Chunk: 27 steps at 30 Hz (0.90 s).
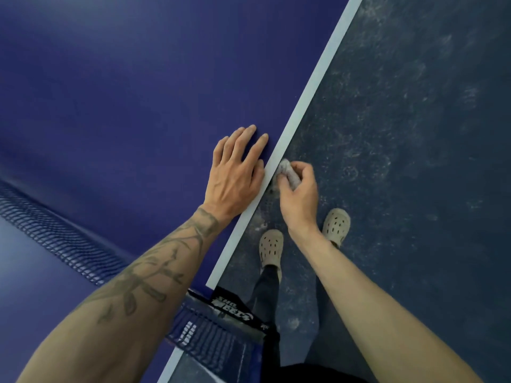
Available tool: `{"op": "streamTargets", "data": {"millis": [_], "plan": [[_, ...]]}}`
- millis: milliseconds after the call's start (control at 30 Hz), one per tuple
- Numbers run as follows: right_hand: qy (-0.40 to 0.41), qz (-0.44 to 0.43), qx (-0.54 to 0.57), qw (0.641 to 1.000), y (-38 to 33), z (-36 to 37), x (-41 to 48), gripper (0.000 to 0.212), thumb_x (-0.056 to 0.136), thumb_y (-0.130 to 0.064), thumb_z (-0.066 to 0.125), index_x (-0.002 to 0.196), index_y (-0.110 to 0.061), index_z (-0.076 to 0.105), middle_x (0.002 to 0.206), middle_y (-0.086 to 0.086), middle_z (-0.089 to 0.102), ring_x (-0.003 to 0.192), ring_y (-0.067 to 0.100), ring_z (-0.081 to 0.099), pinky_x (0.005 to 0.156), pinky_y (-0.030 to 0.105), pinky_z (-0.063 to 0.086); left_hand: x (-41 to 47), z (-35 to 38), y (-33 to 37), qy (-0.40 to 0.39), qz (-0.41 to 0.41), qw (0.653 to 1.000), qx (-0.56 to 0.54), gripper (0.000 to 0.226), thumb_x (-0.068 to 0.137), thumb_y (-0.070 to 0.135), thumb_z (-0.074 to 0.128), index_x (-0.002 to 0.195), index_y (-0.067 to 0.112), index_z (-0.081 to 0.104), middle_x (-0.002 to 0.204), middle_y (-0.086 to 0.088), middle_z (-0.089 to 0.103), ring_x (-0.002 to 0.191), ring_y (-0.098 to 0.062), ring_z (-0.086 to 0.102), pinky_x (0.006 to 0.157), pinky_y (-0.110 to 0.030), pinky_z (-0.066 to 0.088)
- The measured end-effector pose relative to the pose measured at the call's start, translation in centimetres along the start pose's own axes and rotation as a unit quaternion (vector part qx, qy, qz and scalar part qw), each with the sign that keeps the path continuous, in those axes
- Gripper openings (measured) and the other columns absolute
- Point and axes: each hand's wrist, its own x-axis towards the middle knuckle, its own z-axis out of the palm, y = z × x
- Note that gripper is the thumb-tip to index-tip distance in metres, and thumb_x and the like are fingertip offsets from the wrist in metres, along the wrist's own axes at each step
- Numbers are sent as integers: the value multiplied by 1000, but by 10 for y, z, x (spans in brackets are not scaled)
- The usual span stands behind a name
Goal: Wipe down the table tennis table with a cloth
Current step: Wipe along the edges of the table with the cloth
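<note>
— Where's the cloth?
— Balled in my right fingers, against the surface edge; left fingers lie flat (bracing). So small a wad may slip off and drop.

Dark, dust-scuffed floor.

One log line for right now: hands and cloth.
left hand: flat on table | right hand: grips cloth at table edge
</note>
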Motion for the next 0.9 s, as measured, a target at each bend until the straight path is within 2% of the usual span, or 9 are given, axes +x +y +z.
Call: {"op": "streamTargets", "data": {"millis": [100,200,300,467,567,633,700,800,900], "plan": [[-77,19,-22,997,8,-6,-6,27,98,-8,68,111,-30,58,116,3,67,106,20,67,91,41,58,47,9,13,11,-4,1000,-2,46,108,24,50,153,13,53,160,-12,47,149,-33,42,123,-50,30],[-142,29,-31,989,11,-16,-16,25,97,-9,70,105,-30,59,110,3,68,99,15,68,84,35,57,92,20,23,6,-5,1000,0,47,110,30,47,155,16,51,163,-12,44,151,-33,39,124,-51,28],[-116,22,-3,993,-8,-25,25,14,100,-16,71,109,-21,61,107,2,71,96,15,71,82,38,59,114,27,25,1,-20,1000,5,51,110,35,45,159,21,46,167,-10,38,155,-31,33,128,-50,22],[-25,-23,3,999,-48,-33,108,17,100,-12,69,112,-20,60,113,-1,70,105,16,68,94,42,57,118,28,23,-1,-26,1000,3,55,107,34,51,160,21,44,168,-9,35,157,-29,30,129,-50,21],[-78,-9,7,997,-45,-34,94,19,97,-20,69,113,-23,60,117,0,68,109,19,67,96,47,58,121,26,24,-10,-30,999,0,55,107,32,53,160,21,45,168,-9,35,157,-29,30,129,-50,21],[-143,13,-15,989,-37,-39,73,20,96,-18,73,111,-26,61,116,0,67,106,15,67,93,45,58,122,25,25,-15,-33,999,1,55,106,32,53,160,21,44,168,-9,35,157,-29,29,129,-51,20],[-167,3,-46,985,-38,-45,68,21,96,-13,74,106,-26,62,112,-1,68,101,12,66,89,40,57,122,23,24,-22,-32,999,3,56,107,32,53,161,21,44,169,-9,34,158,-29,28,129,-51,20],[-108,-19,-39,993,-57,-46,106,17,99,-14,71,105,-26,61,108,-1,71,100,16,69,86,39,58,122,22,23,-28,-35,999,5,56,106,33,53,161,22,43,169,-9,33,158,-29,28,129,-52,21],[-40,-2,-7,999,-83,-47,151,10,103,-20,69,106,-26,62,107,-3,73,100,16,71,88,40,60,123,21,23,-29,-35,999,5,56,106,33,55,161,22,44,170,-9,32,158,-29,27,128,-54,23]]}}
